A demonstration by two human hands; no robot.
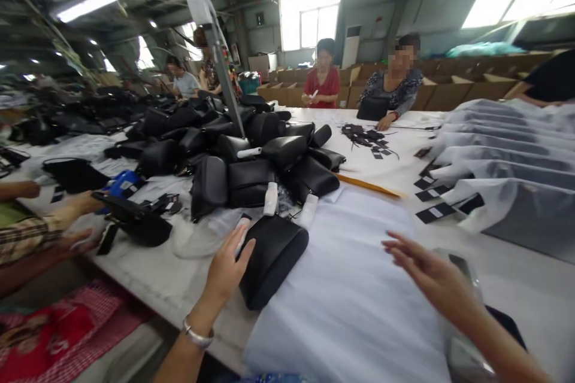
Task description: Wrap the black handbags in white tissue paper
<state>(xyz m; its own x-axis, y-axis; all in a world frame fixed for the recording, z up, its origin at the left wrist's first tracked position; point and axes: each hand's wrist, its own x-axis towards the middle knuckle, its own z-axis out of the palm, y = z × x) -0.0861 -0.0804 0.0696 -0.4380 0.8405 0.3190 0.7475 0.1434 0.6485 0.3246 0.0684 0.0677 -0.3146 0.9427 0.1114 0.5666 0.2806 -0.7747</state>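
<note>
A black handbag (pixel 274 260) with a smooth, rounded body lies in front of me, partly on a white sheet (pixel 350 287). My left hand (pixel 228 269) is at its left side, fingers stretched out and thumb apart. Its fingertips are by a small white-wrapped piece (pixel 243 228); I cannot tell whether they touch it. Two more white-wrapped pieces, one of them upright (pixel 270 198), stand behind the bag. Over the right part of the sheet hovers my right hand (pixel 415 260), fingers extended and holding nothing.
Black bags (pixel 251 182) are heaped beyond, around a metal post (pixel 227 72). Wrapped bags with black tags (pixel 435 213) line the right. Dark straps and tags (pixel 366 136) lie farther back. At left, a co-worker's hands hold a black bag (pixel 135 221). Other people stand across the table.
</note>
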